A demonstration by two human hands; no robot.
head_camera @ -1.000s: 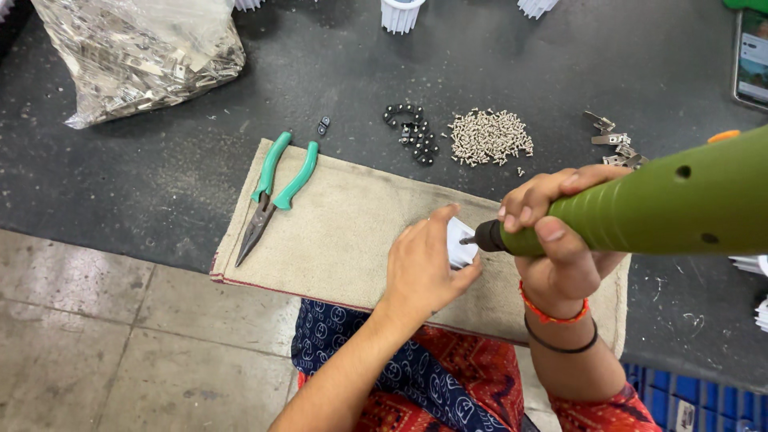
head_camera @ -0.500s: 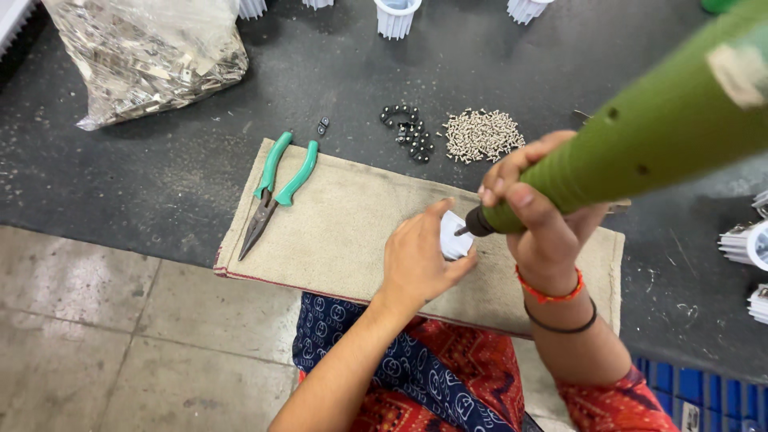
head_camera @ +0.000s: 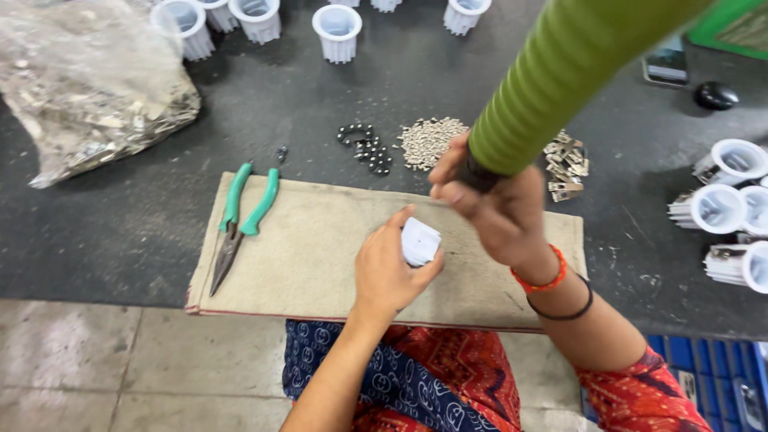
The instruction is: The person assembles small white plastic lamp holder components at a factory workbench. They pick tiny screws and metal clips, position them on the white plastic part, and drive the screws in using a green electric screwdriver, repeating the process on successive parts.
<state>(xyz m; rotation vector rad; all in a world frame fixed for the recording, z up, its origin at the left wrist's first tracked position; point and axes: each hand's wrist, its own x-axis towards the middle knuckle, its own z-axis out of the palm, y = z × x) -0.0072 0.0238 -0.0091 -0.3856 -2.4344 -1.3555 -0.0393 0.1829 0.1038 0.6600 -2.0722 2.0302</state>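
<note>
Beige mat [head_camera: 320,256]: left hand [head_camera: 388,272] holding white part [head_camera: 419,241]

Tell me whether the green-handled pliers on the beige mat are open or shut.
Slightly open: the green-handled pliers lie flat on the beige mat, handles spread apart; the dark tips look nearly together.

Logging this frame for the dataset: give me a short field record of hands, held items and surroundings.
left hand: grips a small white plastic part over the beige cloth mat
right hand: holds a green ribbed power tool, raised off the part
on mat: green-handled pliers
on the dark table: dark beads, pale small pieces, white ribbed plastic cups, clear bag of metal bits
</note>
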